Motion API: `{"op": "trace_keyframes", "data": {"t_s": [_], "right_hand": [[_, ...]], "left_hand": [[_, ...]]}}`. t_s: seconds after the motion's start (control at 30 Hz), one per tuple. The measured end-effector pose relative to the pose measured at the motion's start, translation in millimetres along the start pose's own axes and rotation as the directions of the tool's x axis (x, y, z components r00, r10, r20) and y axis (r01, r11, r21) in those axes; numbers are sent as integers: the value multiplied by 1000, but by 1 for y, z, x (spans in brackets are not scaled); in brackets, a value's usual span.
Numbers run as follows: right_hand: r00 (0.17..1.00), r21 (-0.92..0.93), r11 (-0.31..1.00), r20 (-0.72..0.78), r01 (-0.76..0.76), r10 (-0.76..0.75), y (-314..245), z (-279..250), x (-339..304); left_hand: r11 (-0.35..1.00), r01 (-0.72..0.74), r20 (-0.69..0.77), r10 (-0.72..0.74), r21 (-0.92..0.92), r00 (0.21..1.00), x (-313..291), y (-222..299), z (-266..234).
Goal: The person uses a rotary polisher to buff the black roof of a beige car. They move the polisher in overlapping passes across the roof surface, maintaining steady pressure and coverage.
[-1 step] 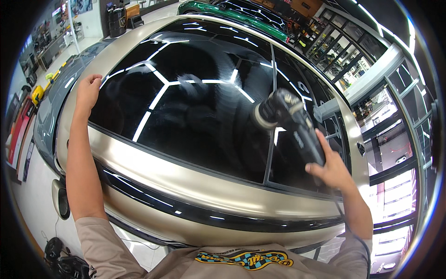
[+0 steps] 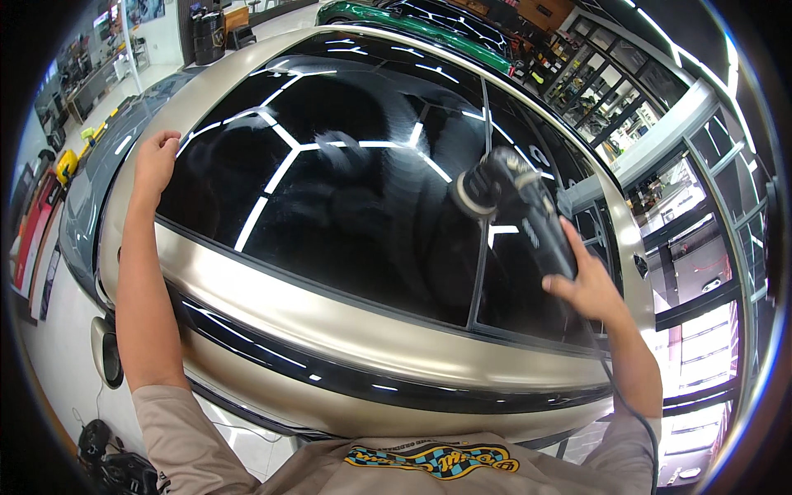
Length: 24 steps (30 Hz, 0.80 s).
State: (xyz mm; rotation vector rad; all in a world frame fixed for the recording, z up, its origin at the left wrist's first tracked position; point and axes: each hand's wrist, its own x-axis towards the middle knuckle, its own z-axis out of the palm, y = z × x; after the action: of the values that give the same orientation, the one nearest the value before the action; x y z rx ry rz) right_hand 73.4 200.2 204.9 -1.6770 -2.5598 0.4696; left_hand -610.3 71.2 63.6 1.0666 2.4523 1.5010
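Glass roof (image 2: 346,190): dark and glossy, showing hexagonal lamp reflections and cloudy smears; a seam (image 2: 480,280) crosses it right of its middle.
Polisher (image 2: 532,219): black, slightly blurred, over the right part of the glass roof, slanting from the seam toward the roof's near right corner.
Round pad (image 2: 473,198): pale-rimmed, tilted, at the polisher's front end; whether it touches the glass roof, I cannot tell.
Right hand (image 2: 590,289): over the glass roof's near right part, grip closed round the polisher's rear.
Cord (image 2: 620,392): trails past the glass roof's near right edge.
Left hand (image 2: 157,157): by the glass roof's left edge, fingers curled; whether the grip is closed, I cannot tell.
Gold bodywork (image 2: 330,330): surrounds the glass roof.
Green car (image 2: 355,12): beyond the glass roof's far edge.
Grey car (image 2: 87,198): left of the glass roof.
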Motion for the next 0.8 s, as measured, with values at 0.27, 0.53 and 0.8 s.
{"op": "trace_keyframes", "data": {"t_s": [0.27, 0.53, 0.8], "right_hand": [[996, 47, 997, -70, 59, -56, 19, -19, 100], [989, 51, 991, 83, 121, -125, 0, 10, -29], [939, 44, 956, 182, 290, -293, -30, 30, -102]], "left_hand": [[1000, -20, -21, 20, -19, 1000, -8, 8, -5], [999, 6, -39, -7, -36, 999, -20, 36, -13], [983, -145, -142, 161, 112, 977, -52, 38, -54]]}}
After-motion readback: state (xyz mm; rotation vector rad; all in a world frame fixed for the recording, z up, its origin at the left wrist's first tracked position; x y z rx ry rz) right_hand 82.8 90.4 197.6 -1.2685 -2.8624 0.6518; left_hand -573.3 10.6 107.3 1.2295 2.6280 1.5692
